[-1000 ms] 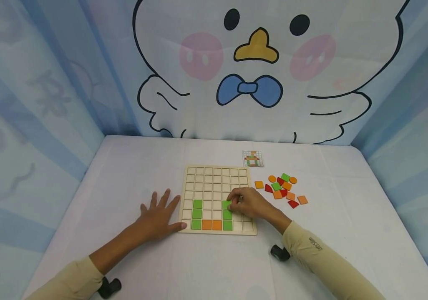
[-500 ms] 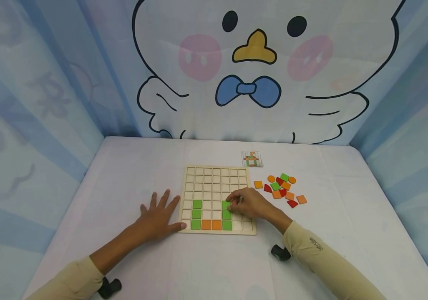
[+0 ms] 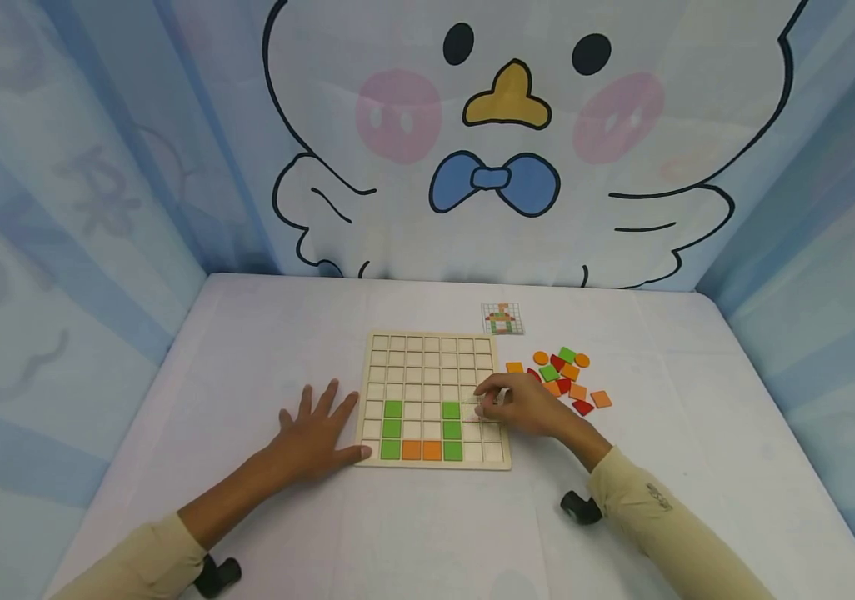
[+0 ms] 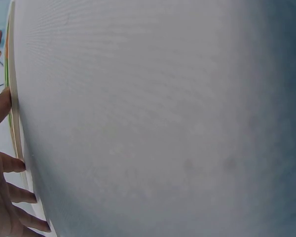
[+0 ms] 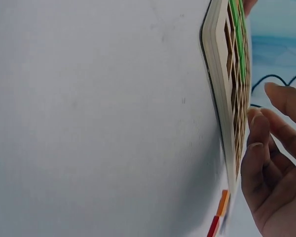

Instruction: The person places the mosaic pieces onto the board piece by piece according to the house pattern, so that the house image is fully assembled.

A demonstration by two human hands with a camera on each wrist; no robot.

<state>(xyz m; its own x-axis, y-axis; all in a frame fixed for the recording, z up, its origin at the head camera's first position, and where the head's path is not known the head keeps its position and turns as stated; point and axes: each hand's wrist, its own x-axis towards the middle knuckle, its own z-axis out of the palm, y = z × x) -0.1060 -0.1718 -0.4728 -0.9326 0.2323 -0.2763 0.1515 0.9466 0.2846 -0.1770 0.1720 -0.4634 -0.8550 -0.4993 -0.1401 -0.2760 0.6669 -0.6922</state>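
A wooden grid board (image 3: 414,375) lies on the table with square cells. Two upright columns of green tiles (image 3: 452,429) stand in it, joined along the bottom by two orange tiles (image 3: 422,450). My left hand (image 3: 313,442) is spread flat at the board's left side, its thumb touching the lower left corner. Over the board's right part hovers my right hand (image 3: 525,405), fingers loosely bent. In the right wrist view, the thumb and index finger of that right hand (image 5: 281,173) are apart with nothing between them.
Loose orange, red and green pieces (image 3: 570,372) are scattered right of the board, partly behind my right hand. A small pattern card (image 3: 502,318) lies behind the board's right end. A printed curtain (image 3: 510,242) rises at the table's back edge.
My right hand has left the top green tile of the right column and moved right; that tile stays in its cell. The left hand has not moved.
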